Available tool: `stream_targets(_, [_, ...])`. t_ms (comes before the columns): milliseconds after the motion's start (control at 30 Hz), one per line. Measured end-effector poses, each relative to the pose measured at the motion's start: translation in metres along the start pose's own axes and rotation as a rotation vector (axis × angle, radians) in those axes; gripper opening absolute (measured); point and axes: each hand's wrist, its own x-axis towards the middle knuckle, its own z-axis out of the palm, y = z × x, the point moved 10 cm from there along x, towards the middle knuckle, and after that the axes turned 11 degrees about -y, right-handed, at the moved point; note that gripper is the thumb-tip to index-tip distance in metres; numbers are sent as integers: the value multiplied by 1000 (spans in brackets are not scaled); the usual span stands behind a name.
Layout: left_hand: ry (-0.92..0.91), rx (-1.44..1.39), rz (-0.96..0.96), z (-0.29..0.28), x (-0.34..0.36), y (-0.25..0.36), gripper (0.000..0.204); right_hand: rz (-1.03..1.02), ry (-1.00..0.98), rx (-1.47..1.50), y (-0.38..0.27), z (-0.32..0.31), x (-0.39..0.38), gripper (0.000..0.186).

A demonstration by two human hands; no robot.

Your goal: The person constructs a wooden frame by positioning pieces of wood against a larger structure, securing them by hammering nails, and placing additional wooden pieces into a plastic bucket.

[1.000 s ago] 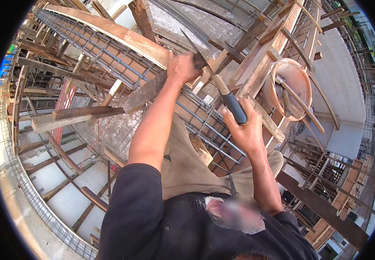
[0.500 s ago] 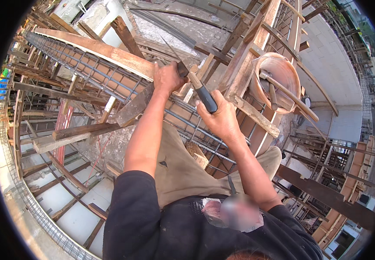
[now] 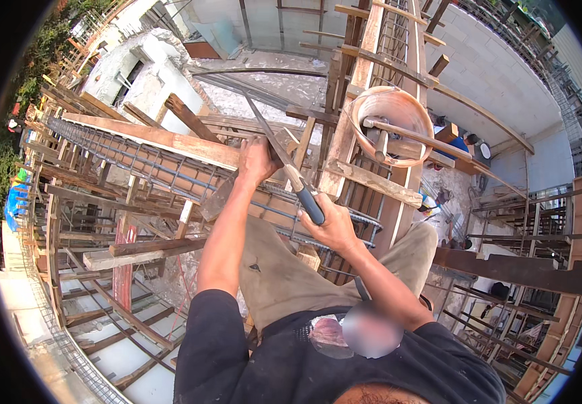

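Observation:
My right hand (image 3: 333,225) is wrapped around the dark grip of a handsaw (image 3: 295,176), whose long tapered blade points away and to the left. The blade lies across a short board (image 3: 219,197) near its far end. Closed over that board, my left hand (image 3: 257,161) sits just left of the blade. Beneath the board runs a long cage of steel reinforcing bars (image 3: 139,163) within wooden formwork. Fingers of the left hand partly hide where saw and board meet.
A dirty round bucket (image 3: 427,128) with a wooden-handled hammer (image 3: 408,133) stands on formwork at right. A crosspiece (image 3: 378,183) spans the formwork near my right hand. Loose timbers (image 3: 146,248) jut out at left. Lower levels show through gaps on both sides.
The view has shifted, so most things sit lower in it. My right hand has drawn the saw slightly back towards me, and more of the blade's face shows. The left hand keeps its grip.

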Motion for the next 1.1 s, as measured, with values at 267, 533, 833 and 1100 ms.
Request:
stream_targets(267, [-115, -60, 96, 39, -6, 102, 62, 126, 114, -15, 21, -70, -72, 29])
stream_targets(533, [-168, -62, 81, 61, 4, 101, 64, 225, 116, -33, 27, -73, -61, 30])
stream_targets(833, [-286, -139, -65, 61, 4, 93, 64, 326, 34, -75, -3, -71, -32, 33])
stream_targets(1100, [-371, -172, -29, 66, 6, 90, 63, 477, 65, -244, -69, -115, -218, 22])
